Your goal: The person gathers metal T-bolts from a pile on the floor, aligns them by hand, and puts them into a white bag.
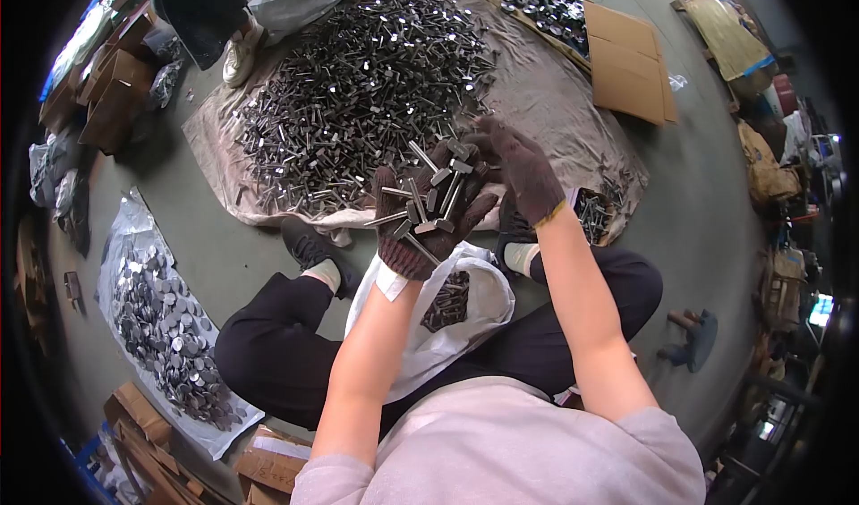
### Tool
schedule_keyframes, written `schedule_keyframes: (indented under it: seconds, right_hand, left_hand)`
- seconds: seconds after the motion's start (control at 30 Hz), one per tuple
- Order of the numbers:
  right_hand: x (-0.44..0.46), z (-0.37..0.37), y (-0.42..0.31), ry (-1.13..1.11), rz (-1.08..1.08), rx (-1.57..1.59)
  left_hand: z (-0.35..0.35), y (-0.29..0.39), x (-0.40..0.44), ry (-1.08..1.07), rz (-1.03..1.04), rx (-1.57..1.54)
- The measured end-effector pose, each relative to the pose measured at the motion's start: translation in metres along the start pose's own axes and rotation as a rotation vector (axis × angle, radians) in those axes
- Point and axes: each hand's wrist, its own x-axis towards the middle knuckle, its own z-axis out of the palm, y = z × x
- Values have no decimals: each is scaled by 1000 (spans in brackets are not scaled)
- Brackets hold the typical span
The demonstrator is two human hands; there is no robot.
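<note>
My left hand [410,253], in a dark knit glove with a white wrap at the wrist, is cupped palm up around a loose bunch of metal bolts [434,203] with blocky heads. Their shanks point in several directions. Close against the bunch's right side is my right hand [528,169], also gloved, with its fingers bent toward the bolts. Whatever its fingertips grip is hidden among dark glove and metal. Below both hands, a white sack [492,290] stands open between my legs, with more bolts [447,301] inside.
A large heap of bolts [358,84] covers a cloth [555,84] ahead. Flat metal discs [174,335] lie on plastic sheeting at left. Cardboard [626,62] lies at upper right, a small stool [693,339] at right. Another person's shoe [240,58] is at upper left.
</note>
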Motion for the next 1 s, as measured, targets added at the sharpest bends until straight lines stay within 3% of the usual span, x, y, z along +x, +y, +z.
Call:
schedule_keyframes:
  seconds: [0.03,0.1,0.13,0.17,0.23,0.27,0.33,0.5,0.57,0.6,0.67,0.73,0.87,1.0]
  right_hand:
    - [8,-6,7,5,7,0]
    - [16,-6,15,-325,154,172]
    - [9,-3,11,-334,9,-4]
    - [8,-4,12,-336,13,-1]
    - [6,-10,11,-134,131,287]
    - [3,-13,10,-133,134,288]
    - [-6,-13,4,97,-116,96]
    - [-55,20,24,308,-285,75]
    - [-70,33,45,355,-450,-303]
    - [-73,37,49,353,-446,-300]
    - [-78,43,55,455,-698,-694]
    - [-80,47,62,423,-748,-740]
    - [-81,49,67,353,-928,-899]
    - [-78,49,68,327,-1033,-983]
  left_hand:
    - [-2,-1,0,-3,-22,-6]
    - [-2,-2,-4,0,-37,-9]
    - [1,-4,-6,22,-38,2]
    - [2,-6,-8,44,-42,14]
    - [-5,-4,-7,78,-49,-5]
    - [-10,-3,-7,61,-39,-11]
    - [-11,-2,-9,106,5,-23]
    - [-16,-2,-10,85,77,-59]
    - [-22,1,-12,135,142,-23]
    - [-26,2,-12,-112,67,-219]
    - [-33,6,-17,-14,107,-167]
    - [-27,4,-15,169,207,-72]
    - [-30,8,-13,22,194,-79]
    - [-24,8,-14,30,188,-135]
